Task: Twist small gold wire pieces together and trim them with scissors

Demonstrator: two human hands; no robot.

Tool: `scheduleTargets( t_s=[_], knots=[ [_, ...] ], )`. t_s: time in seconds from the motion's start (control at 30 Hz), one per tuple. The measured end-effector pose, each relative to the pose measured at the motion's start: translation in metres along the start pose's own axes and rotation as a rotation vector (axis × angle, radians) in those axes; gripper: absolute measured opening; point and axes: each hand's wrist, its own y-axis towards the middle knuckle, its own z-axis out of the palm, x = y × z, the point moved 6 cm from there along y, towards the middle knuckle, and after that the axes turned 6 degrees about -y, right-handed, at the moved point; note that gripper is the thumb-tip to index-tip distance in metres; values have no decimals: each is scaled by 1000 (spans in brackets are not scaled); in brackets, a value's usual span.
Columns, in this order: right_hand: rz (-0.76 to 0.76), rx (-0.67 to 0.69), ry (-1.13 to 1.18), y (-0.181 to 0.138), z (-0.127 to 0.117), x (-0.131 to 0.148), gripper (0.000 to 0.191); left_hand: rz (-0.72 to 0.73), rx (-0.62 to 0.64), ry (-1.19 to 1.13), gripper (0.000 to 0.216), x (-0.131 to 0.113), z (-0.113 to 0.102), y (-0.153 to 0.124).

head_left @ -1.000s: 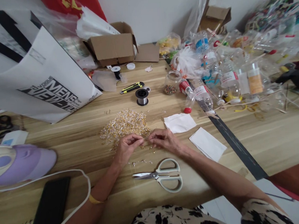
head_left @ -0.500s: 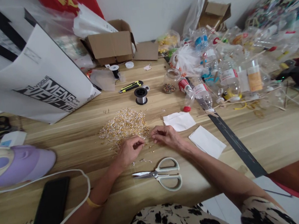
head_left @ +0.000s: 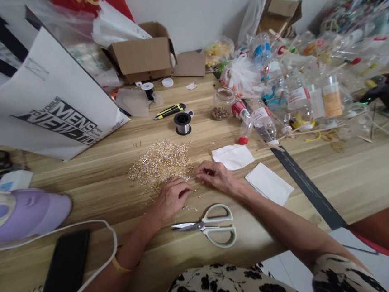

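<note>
A heap of small gold and white beaded pieces [head_left: 160,162] lies on the wooden table [head_left: 82,192]. My left hand [head_left: 170,198] rests just below the heap, fingers curled in a pinch on something too small to name. My right hand [head_left: 216,177] sits to the right of the heap, fingers also curled together close to the table. A few loose pieces lie between the hands. White-handled scissors [head_left: 211,225] lie shut just in front of both hands.
Two white paper squares [head_left: 251,168] lie right of my hands. A wire spool [head_left: 182,122], utility knife [head_left: 170,111], bead jar [head_left: 221,105], cardboard box [head_left: 144,55], printed bag [head_left: 48,109] and piled plastic bottles [head_left: 295,91] stand behind. A purple mask [head_left: 23,213], phone [head_left: 64,273] and cable are at left.
My hands have drawn apart: the left hand slid down and toward me, the right stayed near the heap's edge. The view shifted slightly.
</note>
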Motion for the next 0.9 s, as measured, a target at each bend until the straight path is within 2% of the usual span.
scheduleTargets(
  t_s=[0.13, 0.27, 0.43, 0.7, 0.9],
  knots=[
    [20, 3, 20, 1, 3, -6, 10, 19, 25, 43, 16, 0, 2, -1],
    [5, 51, 13, 1, 8, -5, 10, 13, -22, 74, 15, 1, -3, 0],
    [-53, 80, -25, -1, 10, -1, 11, -14, -53, -21, 12, 4, -6, 1],
    [-61, 115, 100, -2, 14, -2, 18, -282, -88, -288, 6, 15, -6, 0],
    [-81, 123, 148, -3, 17, 1, 22, -388, -173, -458, 11, 23, -10, -1]
  ],
)
